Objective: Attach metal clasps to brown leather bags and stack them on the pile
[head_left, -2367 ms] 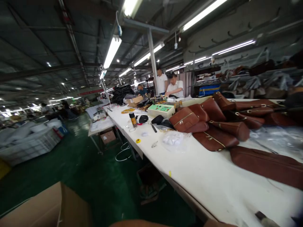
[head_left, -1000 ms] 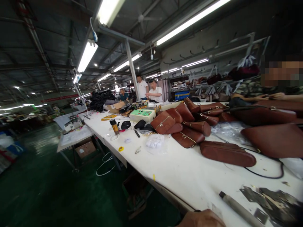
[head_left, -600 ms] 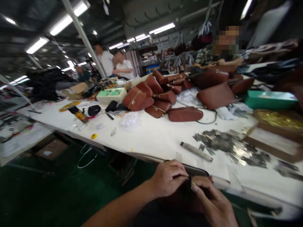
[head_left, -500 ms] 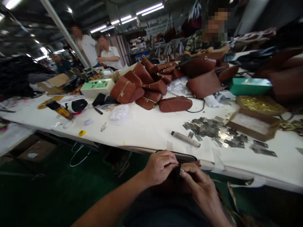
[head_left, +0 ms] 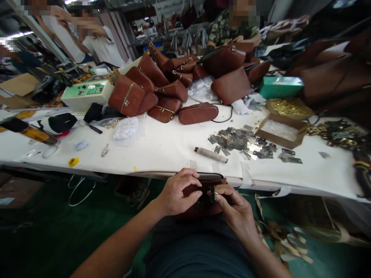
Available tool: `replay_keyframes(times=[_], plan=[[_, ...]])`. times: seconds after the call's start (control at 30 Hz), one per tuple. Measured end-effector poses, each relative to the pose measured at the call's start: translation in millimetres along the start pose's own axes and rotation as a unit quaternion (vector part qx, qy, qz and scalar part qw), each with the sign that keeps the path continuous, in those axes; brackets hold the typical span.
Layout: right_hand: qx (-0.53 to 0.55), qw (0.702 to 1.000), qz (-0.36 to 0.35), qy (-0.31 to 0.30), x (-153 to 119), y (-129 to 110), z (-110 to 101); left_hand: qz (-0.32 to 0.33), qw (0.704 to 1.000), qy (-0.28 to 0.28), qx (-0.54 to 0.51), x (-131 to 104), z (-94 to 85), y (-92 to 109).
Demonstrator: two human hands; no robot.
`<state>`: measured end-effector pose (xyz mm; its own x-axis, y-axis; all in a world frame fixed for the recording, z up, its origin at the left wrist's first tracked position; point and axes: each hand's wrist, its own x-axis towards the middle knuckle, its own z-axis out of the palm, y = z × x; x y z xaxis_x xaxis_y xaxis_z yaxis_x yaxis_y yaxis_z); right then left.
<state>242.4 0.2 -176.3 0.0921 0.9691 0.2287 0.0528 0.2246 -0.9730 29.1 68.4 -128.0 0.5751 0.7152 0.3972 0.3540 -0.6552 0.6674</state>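
Note:
A brown leather bag (head_left: 189,212) rests on my lap against the table edge, its dark-edged top side facing the table. My right hand (head_left: 236,206) pinches a small dark metal bag fitting (head_left: 213,194) with a gold-coloured edge between thumb and fingers, just above the bag. My left hand (head_left: 179,193) hovers over the bag's left part, thumb and fingers apart, with nothing visible between them. Part of the bag is hidden behind both hands.
On the white table (head_left: 162,148) lie a taped rod (head_left: 211,155), a heap of flat metal plates (head_left: 237,141) and a cardboard box of gold-coloured parts (head_left: 290,108). Behind are several brown bags (head_left: 198,113) and a control box (head_left: 87,94). Co-workers stand across the table.
My left hand has drawn back leftward from the fitting and its fingers have parted. The right hand still pinches the fitting. The camera view has tilted down and shifted right.

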Motion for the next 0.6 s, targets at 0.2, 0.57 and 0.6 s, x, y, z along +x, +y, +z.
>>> replay_keyframes(times=[0.2,0.57,0.6], plan=[[-0.034,0.998,-0.039,0.033,-1,1,5,0.038,0.999,-0.017,0.0,0,7.1,0],[-0.066,0.996,-0.036,0.053,-14,6,0,-0.078,0.996,-0.036,0.013,4,0.3,-4],[-0.066,0.996,-0.028,0.058,-16,8,-2,-0.112,0.991,-0.066,0.026,7,-3.6,-4]])
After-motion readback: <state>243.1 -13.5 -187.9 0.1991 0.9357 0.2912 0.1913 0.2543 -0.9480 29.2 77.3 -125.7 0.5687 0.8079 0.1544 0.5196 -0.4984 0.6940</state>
